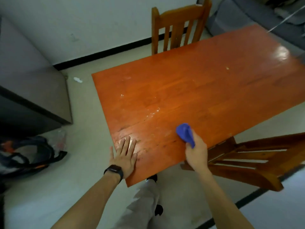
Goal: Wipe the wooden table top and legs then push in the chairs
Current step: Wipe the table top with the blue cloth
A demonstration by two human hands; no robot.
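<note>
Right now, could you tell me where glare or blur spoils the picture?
Head view: glare whitens the table top at its far right corner and by the left hand; the wide lens bends the edges; everything is slightly soft.

Head view, dim greenish indoor light. Glare lay on the table top (198,90) at the upper right of the frame and also beside the left hand (124,157) at lower centre. Focus was soft throughout. Wide-angle distortion slanted the dark skirting (105,52) at upper left, and the left edge and corners fell into shadow.
</note>
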